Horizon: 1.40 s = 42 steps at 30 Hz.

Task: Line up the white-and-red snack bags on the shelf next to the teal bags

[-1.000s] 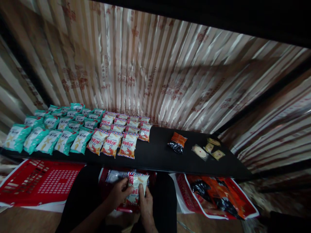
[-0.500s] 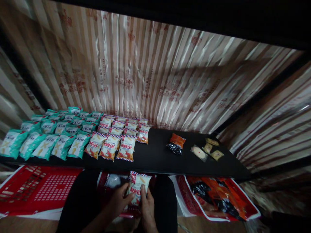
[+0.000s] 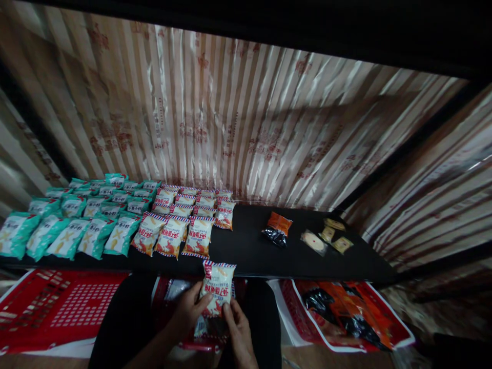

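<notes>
Snack bag [image 3: 217, 287] gripped from both sides
I see left hand [image 3: 188, 309] and right hand [image 3: 240, 329] pinching its edges; beyond their fingers [image 3: 229, 316], matching bags [image 3: 171, 237] sit on a black shelf [image 3: 243, 246].

Five teal-and-white plastic snack bags [image 3: 68, 239] are forming the front row, with more crowding behind — overlapped past counting. Three white-and-orange plastic bags with striped ends [image 3: 171, 237] are fronting the next group, others lying half hidden behind; two hands — left hand [image 3: 191, 303] and right hand [image 3: 239, 324] — are holding one matching striped-end bag [image 3: 216, 285]. One orange-and-black plastic packet [image 3: 277, 229], one clear packet with a pale disc [image 3: 313, 242] and three small yellowish packets [image 3: 342, 245] are lying apart. Two red plastic baskets [image 3: 88, 302] are showing, one each side.
</notes>
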Each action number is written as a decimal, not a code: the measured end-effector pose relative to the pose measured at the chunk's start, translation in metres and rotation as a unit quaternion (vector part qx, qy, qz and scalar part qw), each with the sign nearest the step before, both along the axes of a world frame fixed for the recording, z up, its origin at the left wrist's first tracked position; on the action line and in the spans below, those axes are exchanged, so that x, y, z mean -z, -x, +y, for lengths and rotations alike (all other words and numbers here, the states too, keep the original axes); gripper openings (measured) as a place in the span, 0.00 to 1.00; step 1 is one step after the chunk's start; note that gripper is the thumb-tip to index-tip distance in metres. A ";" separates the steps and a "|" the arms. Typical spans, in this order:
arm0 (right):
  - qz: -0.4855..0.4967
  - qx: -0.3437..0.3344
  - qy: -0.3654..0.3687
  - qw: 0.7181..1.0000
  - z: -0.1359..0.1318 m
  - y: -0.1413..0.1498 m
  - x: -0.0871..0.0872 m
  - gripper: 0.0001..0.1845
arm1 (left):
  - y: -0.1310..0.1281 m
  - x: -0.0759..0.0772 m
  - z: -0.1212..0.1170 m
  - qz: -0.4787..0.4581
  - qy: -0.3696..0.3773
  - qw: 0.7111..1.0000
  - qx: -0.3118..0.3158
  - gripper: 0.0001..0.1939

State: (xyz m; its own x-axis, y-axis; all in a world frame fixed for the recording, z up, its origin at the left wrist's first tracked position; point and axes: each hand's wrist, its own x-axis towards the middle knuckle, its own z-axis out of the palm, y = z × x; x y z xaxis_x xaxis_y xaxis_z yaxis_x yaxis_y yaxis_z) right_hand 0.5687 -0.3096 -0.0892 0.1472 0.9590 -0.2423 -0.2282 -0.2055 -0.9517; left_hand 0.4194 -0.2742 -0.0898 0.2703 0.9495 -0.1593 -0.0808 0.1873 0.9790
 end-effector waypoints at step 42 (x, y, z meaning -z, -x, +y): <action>-0.055 0.031 -0.016 0.998 0.039 -0.034 -0.005 0.23 | -0.033 -0.016 0.031 0.122 -0.042 0.989 -0.068 0.17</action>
State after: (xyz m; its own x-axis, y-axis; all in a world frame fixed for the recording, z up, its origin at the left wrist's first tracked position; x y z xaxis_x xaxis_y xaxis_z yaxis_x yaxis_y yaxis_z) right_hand 0.6029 -0.2705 -0.0847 0.2300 0.9542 -0.1911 -0.1339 -0.1635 -0.9774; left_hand 0.4524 -0.2431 -0.0742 0.1027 0.9870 -0.1232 0.1409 0.1082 0.9841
